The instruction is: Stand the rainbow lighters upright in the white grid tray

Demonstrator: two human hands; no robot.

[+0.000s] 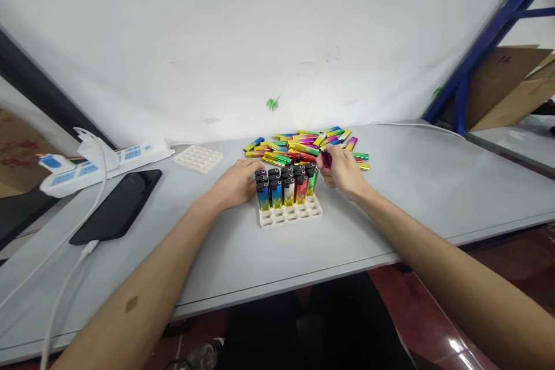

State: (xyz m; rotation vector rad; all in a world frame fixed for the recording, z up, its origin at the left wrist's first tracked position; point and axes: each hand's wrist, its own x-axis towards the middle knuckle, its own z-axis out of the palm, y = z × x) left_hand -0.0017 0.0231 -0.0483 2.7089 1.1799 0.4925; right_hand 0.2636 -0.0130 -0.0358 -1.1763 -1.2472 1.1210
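Several upright lighters (288, 192) with black tops and blue, silver, red and green bodies stand in a white tray (291, 222) whose front slots hold nothing. Beside the tray's left edge, my left hand (240, 182) rests against the lighters, its fingertips partly hidden behind them. My right hand (341, 171), right of the tray, is closed around a dark pink lighter (326, 158), mostly covered by the fingers. Behind both hands lies a loose pile of shiny multicoloured lighters (277, 158).
A second white tray (198, 159) lies at the back left. Near it are a white power strip (108, 163) with plugs, a black phone (116, 207) and white cables. Cardboard boxes (507, 87) stand behind a blue frame at right. The grey table (243, 269) ends close in front.
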